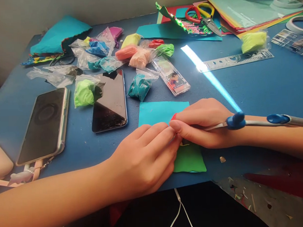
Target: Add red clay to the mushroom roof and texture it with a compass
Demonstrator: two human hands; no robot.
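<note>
Both hands meet over a small sheet, with a light blue part (161, 110) behind and a green part (190, 158) in front. My left hand (148, 156) has its fingers curled and pressed together, the tips against my right thumb. Thumb and bent fingers are closed on my right hand (206, 124). A small red dotted piece (174, 117) shows at its index fingertip. What lies between the fingertips is mostly hidden. Under the hands a dark patch (185, 141) shows on the sheet. A thin pale item with blue parts (235, 120) crosses my right wrist; its kind is unclear.
Two phones (110, 101) (45, 124) lie on the left. Several bags of coloured clay (139, 86) spread behind the sheet, near a clear case (172, 76). Farther back are scissors (208, 20), a clear ruler (236, 60) and tape rolls (297, 24). White cable (178, 198) hangs below.
</note>
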